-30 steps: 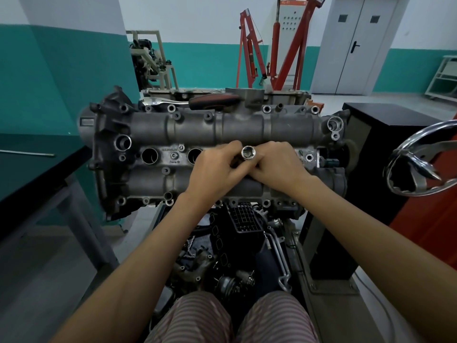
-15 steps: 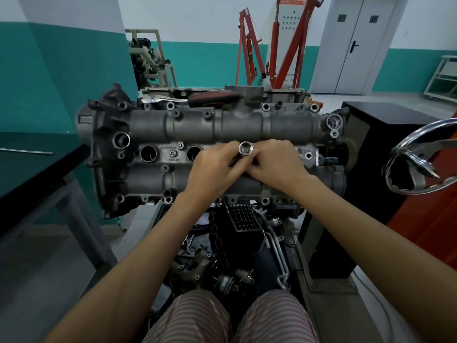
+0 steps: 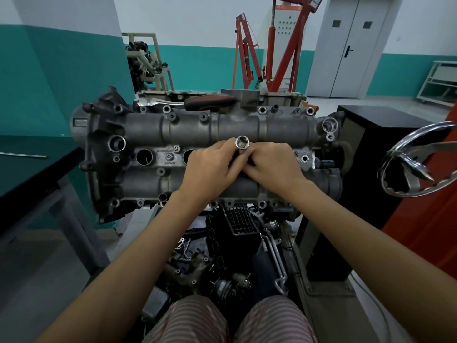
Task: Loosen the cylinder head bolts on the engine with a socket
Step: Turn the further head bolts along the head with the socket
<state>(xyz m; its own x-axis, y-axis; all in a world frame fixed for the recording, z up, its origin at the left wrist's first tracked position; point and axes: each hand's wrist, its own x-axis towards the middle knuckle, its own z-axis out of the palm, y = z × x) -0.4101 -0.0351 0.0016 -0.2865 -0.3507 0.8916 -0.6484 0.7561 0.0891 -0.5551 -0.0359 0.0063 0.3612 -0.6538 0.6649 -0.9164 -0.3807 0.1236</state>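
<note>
A grey cylinder head (image 3: 148, 134) lies across the engine stand in front of me, with bolts and open holes along its rows. Over its middle, my left hand (image 3: 210, 169) and my right hand (image 3: 272, 167) meet side by side. Between them stands a long chrome socket (image 3: 242, 142), its open end facing up at me. The fingers of both hands curl round its shaft, and its lower end is hidden by them. A ratchet with a red-black handle (image 3: 210, 101) lies on the far edge of the head.
A dark workbench (image 3: 29, 174) stands at the left with a thin rod (image 3: 23, 155) on it. A black cabinet (image 3: 385, 125) and a chrome handwheel (image 3: 418, 164) are at the right. Red engine hoists (image 3: 279, 45) stand behind. Engine parts lie below, between my knees.
Both hands have stayed together on the socket over the middle of the head; the socket's top has shifted only slightly.
</note>
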